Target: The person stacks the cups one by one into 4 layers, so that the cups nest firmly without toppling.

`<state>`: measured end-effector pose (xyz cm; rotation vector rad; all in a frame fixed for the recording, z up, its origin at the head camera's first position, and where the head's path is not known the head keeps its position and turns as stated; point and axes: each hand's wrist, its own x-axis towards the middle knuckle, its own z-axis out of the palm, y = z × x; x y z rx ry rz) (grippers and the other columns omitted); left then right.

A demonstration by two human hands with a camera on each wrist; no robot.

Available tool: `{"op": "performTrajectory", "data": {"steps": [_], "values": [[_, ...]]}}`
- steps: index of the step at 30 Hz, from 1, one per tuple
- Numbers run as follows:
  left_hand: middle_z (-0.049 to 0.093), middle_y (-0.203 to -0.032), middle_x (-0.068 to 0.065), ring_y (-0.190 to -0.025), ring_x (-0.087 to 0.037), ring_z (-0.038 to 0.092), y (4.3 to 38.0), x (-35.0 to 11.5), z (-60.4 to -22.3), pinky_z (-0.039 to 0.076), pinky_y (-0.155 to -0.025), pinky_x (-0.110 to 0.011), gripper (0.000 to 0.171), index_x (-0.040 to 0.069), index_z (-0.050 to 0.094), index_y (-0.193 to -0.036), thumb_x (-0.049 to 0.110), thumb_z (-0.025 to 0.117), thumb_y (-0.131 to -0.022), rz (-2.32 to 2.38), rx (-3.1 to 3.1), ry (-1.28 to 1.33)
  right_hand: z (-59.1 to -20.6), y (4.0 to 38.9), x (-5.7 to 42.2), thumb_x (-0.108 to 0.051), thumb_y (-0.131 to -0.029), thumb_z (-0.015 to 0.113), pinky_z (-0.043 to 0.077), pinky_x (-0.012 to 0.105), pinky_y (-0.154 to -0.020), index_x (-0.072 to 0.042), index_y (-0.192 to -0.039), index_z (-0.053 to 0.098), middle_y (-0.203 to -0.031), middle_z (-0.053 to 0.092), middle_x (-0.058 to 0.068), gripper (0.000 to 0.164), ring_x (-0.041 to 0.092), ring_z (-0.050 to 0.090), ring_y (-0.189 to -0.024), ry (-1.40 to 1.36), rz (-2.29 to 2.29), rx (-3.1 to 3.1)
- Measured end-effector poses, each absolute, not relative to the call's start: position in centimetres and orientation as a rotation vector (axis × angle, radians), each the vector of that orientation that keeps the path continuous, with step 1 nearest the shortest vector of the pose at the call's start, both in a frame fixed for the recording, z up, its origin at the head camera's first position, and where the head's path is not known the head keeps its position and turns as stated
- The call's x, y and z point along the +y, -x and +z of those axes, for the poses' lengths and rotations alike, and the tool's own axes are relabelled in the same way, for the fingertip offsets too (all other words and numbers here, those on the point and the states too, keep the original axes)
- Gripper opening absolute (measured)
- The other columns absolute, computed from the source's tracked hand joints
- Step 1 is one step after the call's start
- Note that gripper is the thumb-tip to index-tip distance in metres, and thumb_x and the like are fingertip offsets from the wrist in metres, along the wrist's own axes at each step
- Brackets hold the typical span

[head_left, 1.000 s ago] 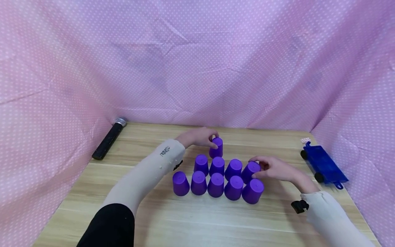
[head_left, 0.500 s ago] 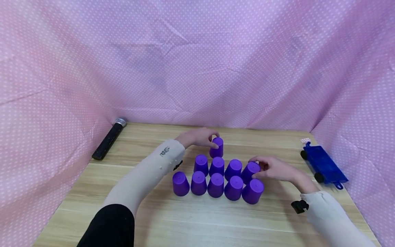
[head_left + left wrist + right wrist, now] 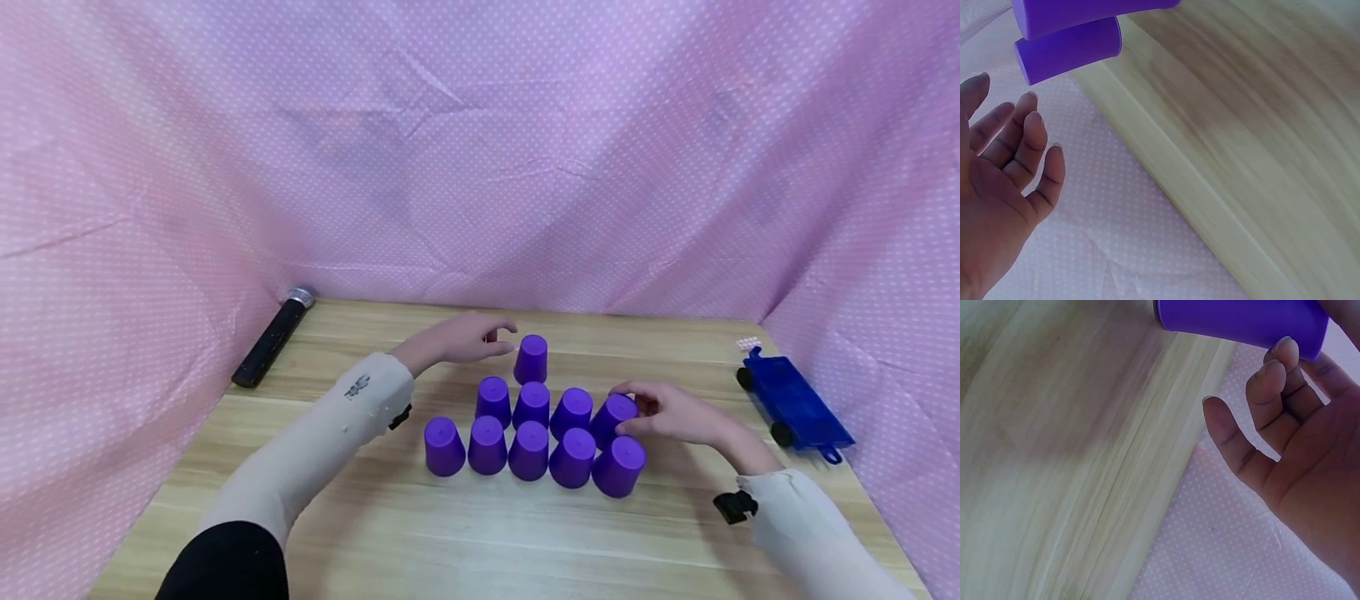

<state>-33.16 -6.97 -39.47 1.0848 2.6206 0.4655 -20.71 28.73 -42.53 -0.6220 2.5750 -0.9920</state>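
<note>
Purple cup (image 3: 532, 360) near far desk edge (image 3: 637, 327): likely light; pinch sides. Left hand (image 3: 465, 337): fingers parted, empty. Right hand (image 3: 672, 411) grips another cup (image 3: 609, 422).

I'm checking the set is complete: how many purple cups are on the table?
10: five purple cups in the front row, four behind them, and one alone farthest back. Any nested inside would be hidden.

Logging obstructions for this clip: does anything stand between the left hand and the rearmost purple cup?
Nothing visible does: in the head view, only a narrow gap separates the left hand from the rearmost purple cup.
</note>
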Motion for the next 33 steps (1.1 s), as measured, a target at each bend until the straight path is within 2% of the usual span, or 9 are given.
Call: {"op": "performTrajectory", "data": {"steps": [6, 13, 22, 33], "values": [[0.068, -0.097, 0.002, -0.087, -0.011, 0.062, 32.1, -8.9, -39.5, 0.051, -0.081, -0.032, 0.044, 0.016, 0.056, -0.139, 0.039, 0.056, -0.102, 0.486, 2.602, -1.125, -42.0, 20.6, 28.9, -0.032, -0.086, 0.079, 0.042, 0.024, -0.060, -0.007, -0.130, 0.061, -0.080, 0.055, 0.000, 0.053, 0.010, 0.050, -0.071, 0.591, -1.014, 2.584], [0.067, -0.093, 0.004, -0.086, -0.010, 0.061, 30.4, -10.3, -39.4, 0.051, -0.081, -0.031, 0.043, 0.019, 0.057, -0.139, 0.041, 0.056, -0.102, 0.492, 2.576, -1.106, -41.0, 20.8, 29.4, -0.033, -0.085, 0.080, 0.043, 0.024, -0.059, -0.009, -0.128, 0.062, -0.078, 0.055, -0.001, 0.053, 0.008, 0.050, -0.068, 0.577, -0.966, 2.659], [0.067, -0.090, 0.008, -0.083, -0.009, 0.060, 28.9, -11.0, -39.7, 0.051, -0.077, -0.030, 0.049, 0.025, 0.055, -0.142, 0.048, 0.058, -0.099, 0.520, 2.528, -1.065, -39.5, 21.9, 29.5, -0.037, -0.085, 0.079, 0.042, 0.025, -0.058, -0.011, -0.129, 0.062, -0.077, 0.055, -0.001, 0.053, 0.009, 0.050, -0.066, 0.550, -0.897, 2.709], [0.066, -0.088, 0.007, -0.081, -0.010, 0.061, 28.3, -11.3, -39.5, 0.051, -0.076, -0.030, 0.056, 0.025, 0.052, -0.144, 0.052, 0.061, -0.096, 0.537, 2.511, -1.034, -37.7, 24.3, 27.9, -0.041, -0.085, 0.079, 0.041, 0.027, -0.058, -0.013, -0.130, 0.062, -0.077, 0.056, 0.000, 0.056, 0.013, 0.050, -0.067, 0.530, -0.830, 2.757]]}}
